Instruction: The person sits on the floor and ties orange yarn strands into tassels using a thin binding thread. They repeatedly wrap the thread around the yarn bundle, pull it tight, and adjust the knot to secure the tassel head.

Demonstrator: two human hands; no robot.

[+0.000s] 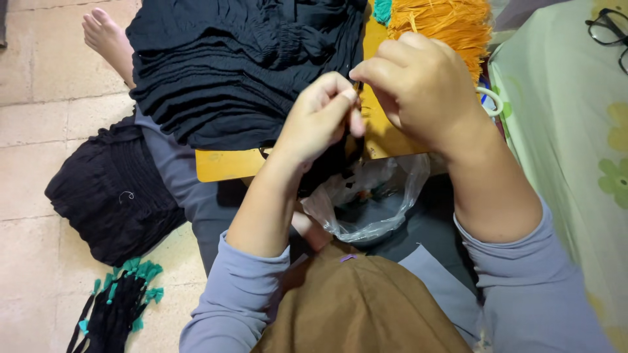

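Note:
My left hand [320, 117] and my right hand [418, 85] meet fingertip to fingertip over a yellow-orange board [222, 163] on my lap. Both pinch a thin dark strand or cord [356, 88] between thumb and fingers; the strand is mostly hidden by the fingers. A stack of folded black pleated fabric [229, 65] lies on the board just left of the hands. A bundle of orange tassels [445, 23] sits behind my right hand. A clear plastic bag [373, 202] lies crumpled below the hands.
Another heap of black fabric [111, 189] rests on the tiled floor at left, with black cords tipped in teal tassels [121, 304] below it. A bare foot [108, 36] shows at top left. A pale green floral cloth [575, 131] with eyeglasses [608, 29] lies at right.

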